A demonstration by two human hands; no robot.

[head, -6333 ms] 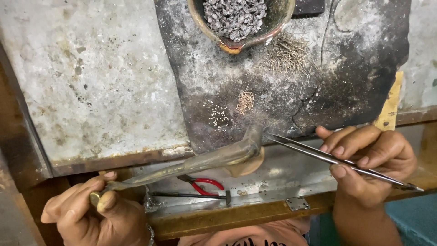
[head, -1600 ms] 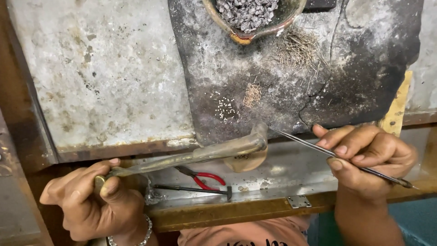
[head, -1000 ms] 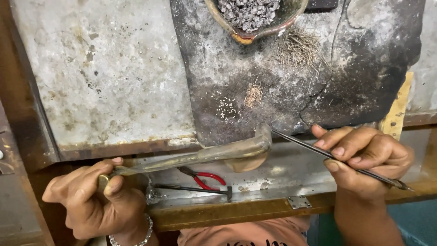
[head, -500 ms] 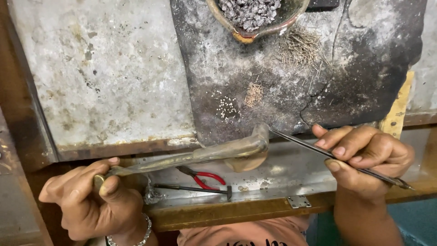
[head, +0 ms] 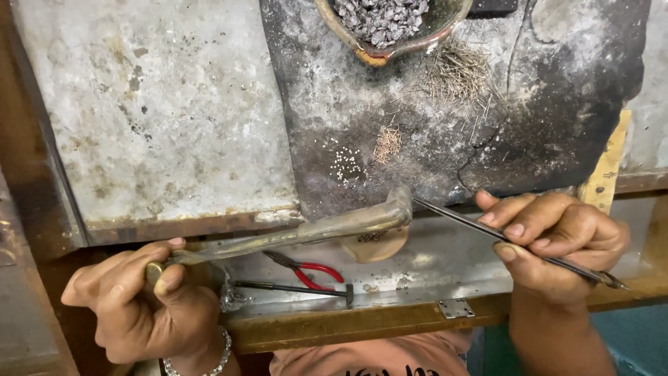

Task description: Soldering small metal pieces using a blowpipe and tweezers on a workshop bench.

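Note:
My left hand (head: 142,299) grips the thin end of a long brass blowpipe (head: 313,230), whose bent tip lies at the front edge of a blackened slab (head: 445,132). My right hand (head: 557,240) pinches long dark tweezers (head: 473,223) between thumb and fingers; their points reach left to the blowpipe's tip. A small round wooden disc (head: 383,247) with a dark bit on it sits just below that tip. On the slab lie a cluster of tiny pale beads (head: 346,163) and a little pile of short wire bits (head: 387,143).
A clay bowl (head: 379,52) of grey coals stands at the slab's far edge, beside a heap of thin wires (head: 456,73). Red-handled pliers (head: 309,268) and a small hammer (head: 292,287) lie in the metal tray below. A scuffed metal sheet (head: 153,111) covers the left.
Both hands hold almost still. The blowpipe tip and tweezers shift only slightly at the slab's front edge; the view has moved a little.

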